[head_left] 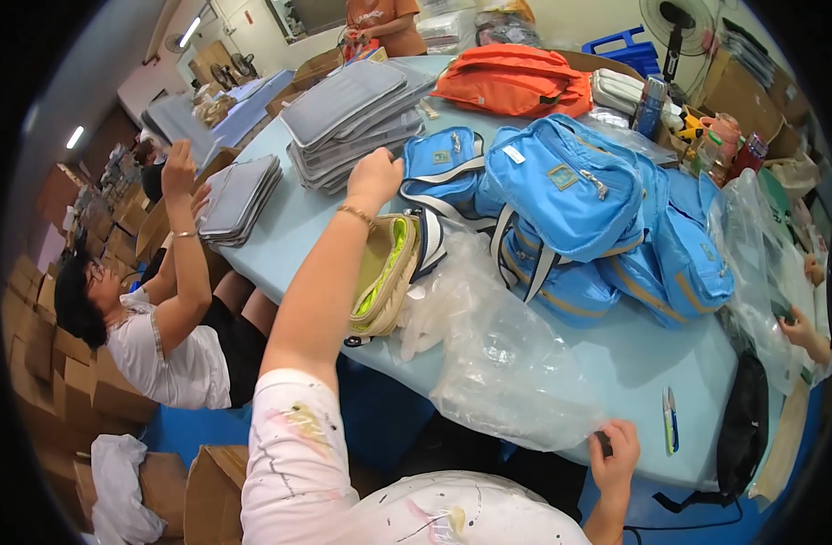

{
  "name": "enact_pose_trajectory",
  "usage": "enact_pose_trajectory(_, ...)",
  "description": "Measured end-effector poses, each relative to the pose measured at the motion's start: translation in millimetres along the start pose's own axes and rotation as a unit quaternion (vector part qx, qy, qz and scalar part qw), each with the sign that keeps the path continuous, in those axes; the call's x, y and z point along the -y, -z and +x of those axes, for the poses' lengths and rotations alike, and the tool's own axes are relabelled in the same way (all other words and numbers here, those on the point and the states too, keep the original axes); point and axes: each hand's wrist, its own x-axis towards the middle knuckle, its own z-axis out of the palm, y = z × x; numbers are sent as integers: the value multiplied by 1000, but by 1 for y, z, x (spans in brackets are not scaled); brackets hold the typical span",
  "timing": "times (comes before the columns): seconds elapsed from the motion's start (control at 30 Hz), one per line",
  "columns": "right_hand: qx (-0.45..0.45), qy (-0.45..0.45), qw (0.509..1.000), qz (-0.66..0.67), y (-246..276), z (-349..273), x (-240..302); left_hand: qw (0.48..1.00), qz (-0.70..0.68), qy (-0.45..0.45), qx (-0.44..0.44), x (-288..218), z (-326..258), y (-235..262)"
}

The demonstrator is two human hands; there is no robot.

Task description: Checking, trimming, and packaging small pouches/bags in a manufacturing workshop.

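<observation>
My left hand [375, 184], with a bracelet at its wrist, reaches far across the table. Its fingers close at the left edge of a small blue bag [441, 162] with a navy-and-white strap; the fingertips are partly hidden. Under that forearm sits a beige bag [386, 277] with bright green lining, partly covered by the arm. My right hand [615, 451] is at the table's near edge, thumb and fingers pinched around a small black object [603, 443] whose kind I cannot make out. A crumpled clear plastic bag [511, 363] spreads up to those fingers.
Blue bags [570, 195] are heaped at centre right, an orange bag [516, 82] behind them. Grey cases [348, 104] stand in stacks. A snips-like tool [672, 421] and a black pouch [743, 422] lie at right. A seated person [166, 336] works at left; another's hand [804, 334] shows at right.
</observation>
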Motion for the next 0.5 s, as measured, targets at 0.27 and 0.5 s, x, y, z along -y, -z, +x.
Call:
enact_pose_trajectory(0.27,-12,12,1000,1,-2,7,5,889,-334,310,48,88,85,-110)
enact_pose_trajectory(0.5,-16,3,1000,-3,2,3,1,801,-494,331,66,44,83,-98)
